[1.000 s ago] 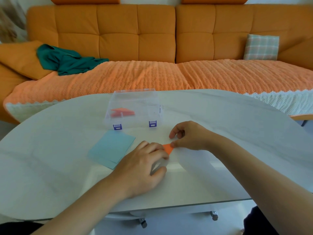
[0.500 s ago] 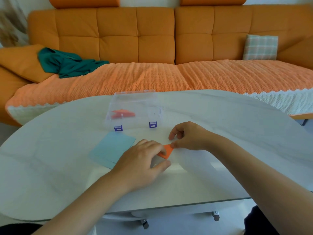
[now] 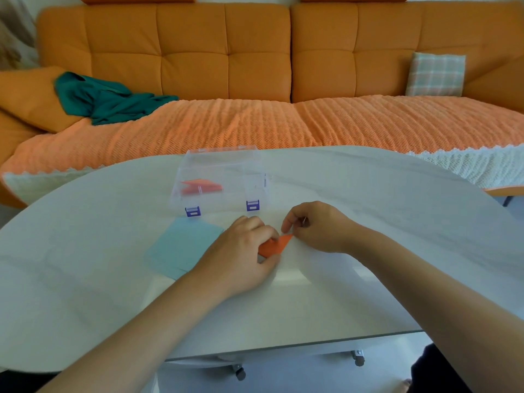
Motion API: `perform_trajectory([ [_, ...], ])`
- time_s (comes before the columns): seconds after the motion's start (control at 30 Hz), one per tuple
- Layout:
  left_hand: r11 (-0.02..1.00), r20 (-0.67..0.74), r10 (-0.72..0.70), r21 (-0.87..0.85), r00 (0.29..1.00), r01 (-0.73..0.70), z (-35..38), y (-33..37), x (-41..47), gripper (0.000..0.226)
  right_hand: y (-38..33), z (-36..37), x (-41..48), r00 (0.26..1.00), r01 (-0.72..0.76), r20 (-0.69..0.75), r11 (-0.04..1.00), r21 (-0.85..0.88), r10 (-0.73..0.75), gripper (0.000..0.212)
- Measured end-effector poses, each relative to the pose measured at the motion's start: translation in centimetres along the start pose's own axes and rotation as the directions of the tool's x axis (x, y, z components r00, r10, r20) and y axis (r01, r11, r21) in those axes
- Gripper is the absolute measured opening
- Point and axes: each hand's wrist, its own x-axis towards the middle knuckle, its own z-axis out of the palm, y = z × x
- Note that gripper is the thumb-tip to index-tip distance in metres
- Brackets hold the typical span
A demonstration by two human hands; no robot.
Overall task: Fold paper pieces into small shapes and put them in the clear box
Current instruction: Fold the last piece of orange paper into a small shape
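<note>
- More orange paper point(image 3: 274, 246) now shows between the hands, on the table point(image 3: 368, 279) near the clear box point(image 3: 221, 177)
- Grip: left hand point(image 3: 241, 259) pinches its near end, right hand point(image 3: 317, 226) its tip

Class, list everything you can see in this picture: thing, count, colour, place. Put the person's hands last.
table: one, white, foreground.
clear box: one, purple latches, mid-table.
folded shapes: count unclear, orange, inside clear box.
blue paper: stack, light blue, before the box.
orange paper: one, orange, between the hands.
sofa: one, orange, behind table.
cloth: one, green, sofa's left end.
cushion: one, checked, sofa's right end.
left hand: one, holds orange paper.
right hand: one, pinches its tip.
</note>
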Motion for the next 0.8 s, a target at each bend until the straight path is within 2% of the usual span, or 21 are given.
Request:
perform_trajectory([
  [0.13,0.976,0.128,-0.203,-0.060,0.971,0.212,-0.6,-0.2,0.4,0.048,-0.4,-0.1,-0.6,0.999,0.035,-0.012,0.999,-0.015,-0.035,0.037],
  [0.2,0.963,0.140,-0.247,-0.073,0.959,0.259,-1.0,-0.2,0.6,0.043,-0.6,-0.2,-1.0,0.999,0.036,0.001,0.999,0.014,-0.036,0.031],
  [0.33,0.950,0.123,-0.264,-0.139,0.957,0.280,-1.4,-0.3,0.7,0.030,-0.7,-0.4,-1.3,0.998,0.065,0.015,0.997,0.048,-0.066,0.006],
  [0.47,0.912,0.133,-0.276,-0.277,0.952,0.303,-1.8,-0.4,0.4,0.024,-0.7,-0.4,-1.4,0.999,0.044,0.013,0.989,0.144,-0.047,0.007],
  [0.57,0.837,0.104,-0.332,-0.425,0.937,0.344,-2.1,-0.4,0.5,0.015,-1.0,-0.7,-1.4,0.999,0.036,-0.019,0.970,0.241,-0.032,0.009],
  [0.63,0.736,0.101,-0.402,-0.555,0.910,0.387,-2.6,-0.3,0.7,0.011,-1.3,-0.8,-1.7,0.992,0.115,-0.075,0.963,0.245,-0.099,0.032],
  [0.7,0.617,0.144,-0.472,-0.651,0.870,0.442,-3.4,-0.2,0.8,0.008,-1.7,-0.9,-2.2,0.963,0.262,-0.113,0.952,0.158,-0.247,0.053],
  [0.73,0.578,0.170,-0.489,-0.672,0.856,0.464,-3.8,-0.2,0.8,0.008,-2.0,-0.9,-2.4,0.935,0.342,-0.136,0.934,0.105,-0.327,0.054],
  [0.8,0.538,0.234,-0.476,-0.685,0.848,0.492,-4.4,-0.1,0.8,0.009,-2.4,-0.6,-2.5,0.880,0.446,-0.212,0.894,0.055,-0.426,0.038],
])
